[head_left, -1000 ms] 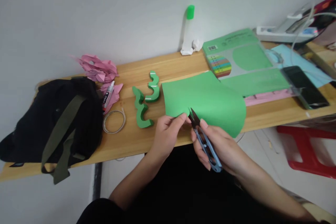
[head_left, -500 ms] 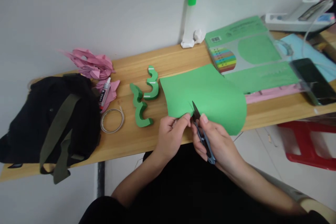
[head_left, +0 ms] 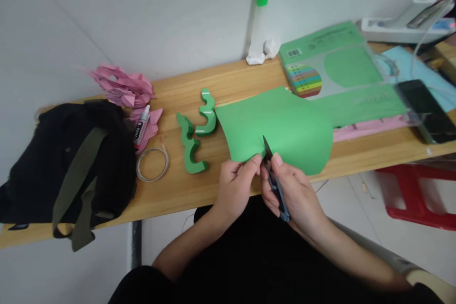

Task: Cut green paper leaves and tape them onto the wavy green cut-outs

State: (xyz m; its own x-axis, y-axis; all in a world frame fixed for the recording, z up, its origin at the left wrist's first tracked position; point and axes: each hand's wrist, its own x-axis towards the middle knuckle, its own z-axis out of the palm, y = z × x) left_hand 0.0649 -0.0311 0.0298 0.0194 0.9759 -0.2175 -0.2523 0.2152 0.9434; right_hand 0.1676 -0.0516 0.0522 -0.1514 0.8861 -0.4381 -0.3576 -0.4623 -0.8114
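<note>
A curved sheet of green paper (head_left: 278, 123) rests partly on the wooden table, its near edge between my hands. My left hand (head_left: 237, 180) pinches that edge between thumb and fingers. In my right hand (head_left: 294, 185) are small blue-grey thread snips (head_left: 277, 190), whose dark blades lie against the paper beside my left fingertips. Whether the blades are closed I cannot tell. Left of the paper lie two wavy green pieces, one (head_left: 207, 113) with white strips on its top, the other (head_left: 190, 145) plain green.
A black bag (head_left: 78, 161) with an olive strap covers the table's left end. Near it are pink crumpled paper (head_left: 124, 86), a glue tube (head_left: 141, 127) and a tape roll (head_left: 152, 164). To the right are a green paper pack (head_left: 349, 69), a phone (head_left: 427, 110) and a red stool (head_left: 416, 194).
The green sheet has shifted slightly, its right side now a little higher. My hands and the snips have moved only slightly, still at the near edge.
</note>
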